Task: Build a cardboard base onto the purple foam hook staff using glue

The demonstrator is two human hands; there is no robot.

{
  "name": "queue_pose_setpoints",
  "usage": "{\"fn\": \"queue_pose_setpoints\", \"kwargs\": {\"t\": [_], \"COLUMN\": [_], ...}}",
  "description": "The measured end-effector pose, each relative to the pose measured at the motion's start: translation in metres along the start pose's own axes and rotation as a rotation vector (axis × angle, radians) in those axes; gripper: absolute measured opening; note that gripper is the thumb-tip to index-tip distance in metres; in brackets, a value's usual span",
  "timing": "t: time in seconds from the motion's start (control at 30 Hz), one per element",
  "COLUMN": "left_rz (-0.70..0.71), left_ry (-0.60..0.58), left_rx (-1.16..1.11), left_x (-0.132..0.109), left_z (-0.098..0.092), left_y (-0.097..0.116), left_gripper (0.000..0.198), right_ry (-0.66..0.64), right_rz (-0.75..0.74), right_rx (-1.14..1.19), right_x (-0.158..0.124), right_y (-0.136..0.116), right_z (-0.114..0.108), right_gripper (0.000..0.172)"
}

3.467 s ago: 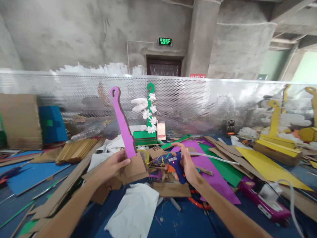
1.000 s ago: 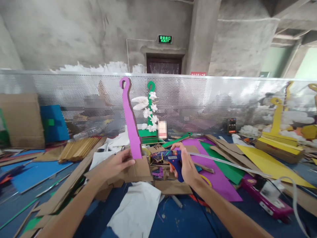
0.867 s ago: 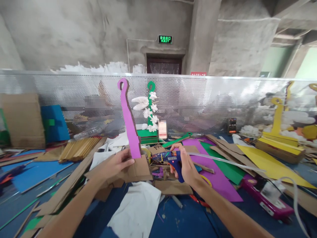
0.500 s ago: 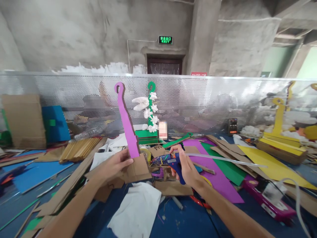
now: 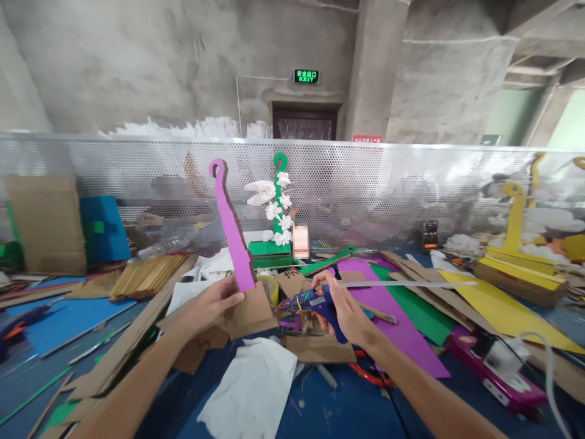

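My left hand (image 5: 211,305) grips a cardboard base (image 5: 249,312) from which a tall purple hooked post (image 5: 231,228) stands, leaning slightly left. My right hand (image 5: 343,305) is closed around a blue glue gun (image 5: 315,302), its nozzle pointing left at the right side of the cardboard base. A long clear glue stick (image 5: 406,283) juts out of the gun's back toward the right.
A finished green post with white flowers (image 5: 276,213) stands behind. Purple, green and yellow sheets (image 5: 411,311) and cardboard scraps litter the blue table. White paper (image 5: 251,390) lies in front. A yellow post (image 5: 514,244) stands at the right. A perforated metal screen (image 5: 365,183) runs across the back.
The purple post has tilted from nearly upright to leaning left. The glue gun has dropped a little and its nozzle has come closer to the base.
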State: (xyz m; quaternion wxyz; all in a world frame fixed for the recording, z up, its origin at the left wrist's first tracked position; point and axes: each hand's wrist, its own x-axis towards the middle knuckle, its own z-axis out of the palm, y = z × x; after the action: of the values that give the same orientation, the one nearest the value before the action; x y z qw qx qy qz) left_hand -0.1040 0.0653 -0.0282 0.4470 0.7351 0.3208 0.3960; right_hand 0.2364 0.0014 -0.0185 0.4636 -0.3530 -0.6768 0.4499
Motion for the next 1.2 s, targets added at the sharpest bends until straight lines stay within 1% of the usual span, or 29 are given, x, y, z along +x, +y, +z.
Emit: {"fn": "queue_pose_setpoints", "kwargs": {"t": [0.13, 0.4, 0.63, 0.8, 0.93, 1.1, 1.2], "left_rz": [-0.004, -0.021, -0.007, -0.014, -0.013, -0.006, -0.005], "left_ry": [0.0, 0.015, 0.013, 0.003, 0.023, 0.05, 0.069], "left_rx": [0.006, -0.008, -0.015, -0.008, -0.003, -0.051, -0.074], "left_x": [-0.001, -0.001, -0.001, -0.001, 0.0, -0.002, -0.003], "left_z": [-0.001, -0.002, 0.001, 0.002, 0.001, 0.004, 0.007], "left_y": [-0.001, -0.006, 0.001, 0.002, 0.002, 0.003, 0.002], "left_gripper": [0.055, 0.058, 0.056, 0.057, 0.06, 0.058, 0.058], "right_ry": [-0.001, 0.019, 0.028, 0.003, 0.026, 0.084, 0.055], "right_rz": [-0.001, 0.019, 0.026, 0.058, 0.056, 0.046, 0.085], "right_rx": [-0.002, -0.008, -0.05, 0.032, 0.027, -0.011, 0.064], "right_x": [-0.001, -0.001, 0.002, 0.004, 0.004, 0.007, 0.013], "right_y": [-0.002, -0.004, -0.004, 0.0, 0.001, 0.002, 0.004], "right_z": [0.001, 0.001, -0.002, -0.001, 0.0, -0.004, -0.011], "right_gripper": [0.053, 0.056, 0.059, 0.061, 0.063, 0.063, 0.064]}}
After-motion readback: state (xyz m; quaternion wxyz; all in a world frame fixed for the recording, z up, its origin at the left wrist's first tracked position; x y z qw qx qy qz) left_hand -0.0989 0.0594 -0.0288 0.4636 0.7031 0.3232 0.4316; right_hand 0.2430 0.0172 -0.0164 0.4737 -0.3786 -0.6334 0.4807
